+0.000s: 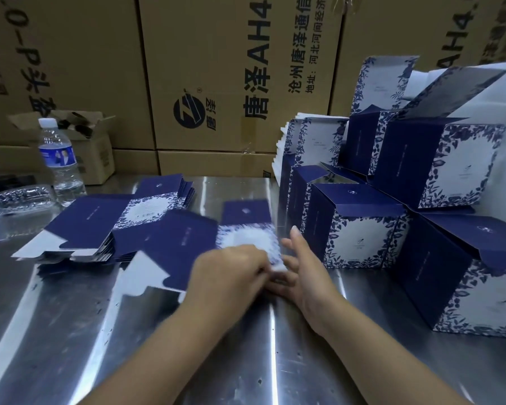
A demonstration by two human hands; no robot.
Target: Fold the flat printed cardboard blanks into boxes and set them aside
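A flat blue-and-white printed blank (193,244) lies blurred on the metal table (187,346) in front of me. My left hand (231,273) grips its near right corner with curled fingers. My right hand (304,270) is beside it, fingers straight and spread against the blank's right edge. A stack of flat blanks (94,223) lies to the left. Several folded boxes (362,229) with open lids stand stacked at the right, the nearest (479,282) by the table's right side.
A water bottle (60,162) stands at the back left, with a crushed bottle (21,197) lying beside it. A small open carton (91,147) is behind them. Large brown shipping cartons (216,83) wall off the back. More flat blanks (289,147) lean upright behind the boxes.
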